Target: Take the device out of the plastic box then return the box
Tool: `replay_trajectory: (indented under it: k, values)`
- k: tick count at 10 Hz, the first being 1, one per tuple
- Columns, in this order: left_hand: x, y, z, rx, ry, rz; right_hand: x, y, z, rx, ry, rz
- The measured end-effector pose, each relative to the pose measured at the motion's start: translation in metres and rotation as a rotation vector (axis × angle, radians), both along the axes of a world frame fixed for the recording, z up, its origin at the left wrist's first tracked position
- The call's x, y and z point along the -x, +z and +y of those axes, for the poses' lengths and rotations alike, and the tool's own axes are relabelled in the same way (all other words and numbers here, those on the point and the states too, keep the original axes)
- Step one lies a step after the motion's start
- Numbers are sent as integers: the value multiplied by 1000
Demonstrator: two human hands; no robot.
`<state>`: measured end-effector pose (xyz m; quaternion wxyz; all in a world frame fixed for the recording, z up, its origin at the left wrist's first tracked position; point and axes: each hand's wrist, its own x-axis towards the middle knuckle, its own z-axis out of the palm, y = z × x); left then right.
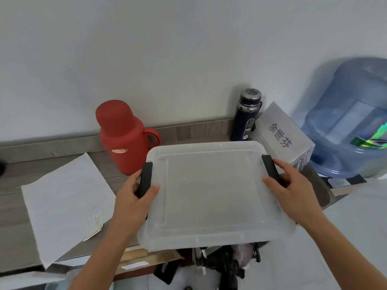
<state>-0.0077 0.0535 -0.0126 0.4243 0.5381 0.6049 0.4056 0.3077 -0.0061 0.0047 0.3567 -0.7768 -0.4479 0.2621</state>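
A translucent plastic box (211, 191) with its lid on is held over the right part of a grey wooden tabletop (62, 155), its near edge past the table's front. Black clip handles sit on its left side (145, 178) and right side (270, 166). My left hand (134, 199) grips the left handle, thumb on the lid. My right hand (293, 189) holds the right side by the other handle. The lid hides the inside, so no device shows.
A red thermos jug (123, 135) stands behind the box on the left. A dark blue bottle (247, 116) and a labelled white box (282, 135) stand at the back right. A blue water barrel (354, 120) is at far right. White paper (65, 204) lies left. Clutter (226, 266) sits below.
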Motion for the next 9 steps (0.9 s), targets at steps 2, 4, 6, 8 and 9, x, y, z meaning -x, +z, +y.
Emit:
replay_trajectory:
  k: [2,4,6,8,9]
  values:
    - [-6,-11,36,73,79,40,-12,-8,58,29,120,43]
    - [-16,-14,55,72,165,21,-27,-20,92,3,176,165]
    - [-20,-15,60,102,161,-73,-32,-30,104,-37,181,302]
    - [-16,-13,64,172,191,-185,-32,-21,105,54,253,94]
    - [-3,-11,55,261,290,-157,-38,-3,110,-20,224,-99]
